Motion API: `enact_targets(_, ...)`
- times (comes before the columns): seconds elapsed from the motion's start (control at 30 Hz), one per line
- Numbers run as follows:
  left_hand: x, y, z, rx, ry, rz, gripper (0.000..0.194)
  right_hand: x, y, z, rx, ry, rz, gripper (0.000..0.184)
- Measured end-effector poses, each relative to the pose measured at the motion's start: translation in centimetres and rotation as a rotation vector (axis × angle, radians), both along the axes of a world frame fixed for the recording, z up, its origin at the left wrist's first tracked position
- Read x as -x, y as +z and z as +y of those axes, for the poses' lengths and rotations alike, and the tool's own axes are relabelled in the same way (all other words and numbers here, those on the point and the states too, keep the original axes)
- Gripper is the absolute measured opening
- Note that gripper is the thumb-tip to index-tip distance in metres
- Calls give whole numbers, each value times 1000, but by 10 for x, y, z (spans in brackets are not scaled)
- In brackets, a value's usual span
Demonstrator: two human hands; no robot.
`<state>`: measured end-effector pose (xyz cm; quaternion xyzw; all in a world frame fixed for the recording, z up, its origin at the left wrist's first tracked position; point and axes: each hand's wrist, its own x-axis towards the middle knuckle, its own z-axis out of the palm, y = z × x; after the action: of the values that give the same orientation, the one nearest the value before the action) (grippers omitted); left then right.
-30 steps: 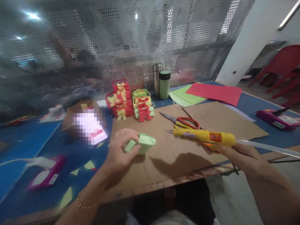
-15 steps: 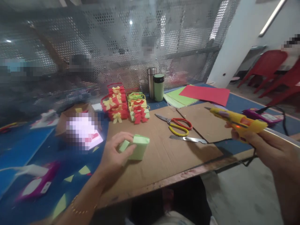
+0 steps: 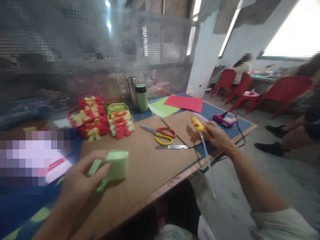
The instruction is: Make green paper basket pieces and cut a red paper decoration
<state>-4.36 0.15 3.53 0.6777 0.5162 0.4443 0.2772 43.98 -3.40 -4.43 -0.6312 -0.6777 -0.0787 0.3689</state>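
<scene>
My left hand (image 3: 80, 178) is closed around a small light green paper box (image 3: 115, 165), holding it just above the brown cardboard sheet (image 3: 147, 163) near the table's front edge. My right hand (image 3: 217, 135) is stretched out to the right, gripping a yellow glue gun (image 3: 198, 123) over a second piece of cardboard (image 3: 181, 126). The gun's clear glue stick (image 3: 208, 163) trails back toward me. Red and yellow scissors (image 3: 160, 134) and a metal blade (image 3: 178, 147) lie between the hands.
Finished red and green paper baskets with bows (image 3: 100, 118) stand at the back, next to a steel flask (image 3: 132, 87) and a green bottle (image 3: 141, 97). Red and green paper sheets (image 3: 176, 103), a pink glue gun (image 3: 223, 120), red chairs (image 3: 252, 88) and seated people lie to the right.
My right hand carried the glue gun away to the right and lowered it toward the far cardboard piece. The view swung right. My left hand kept hold of the green box.
</scene>
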Motion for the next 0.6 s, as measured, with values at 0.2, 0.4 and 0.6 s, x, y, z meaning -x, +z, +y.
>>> enact_targets(0.2, 5, 1, 7, -8, -66, -29, 15, -18, -11, 23, 85, -73, -314, 37)
enact_targets(0.4, 6, -1, 6, -162, -140, -39, 5, -26, -17, 27, 67, -69, -412, 39)
enact_targets(0.6, 6, -3, 7, -295, -215, 2, 4, 12, 15, 23, -196, -71, -448, 28)
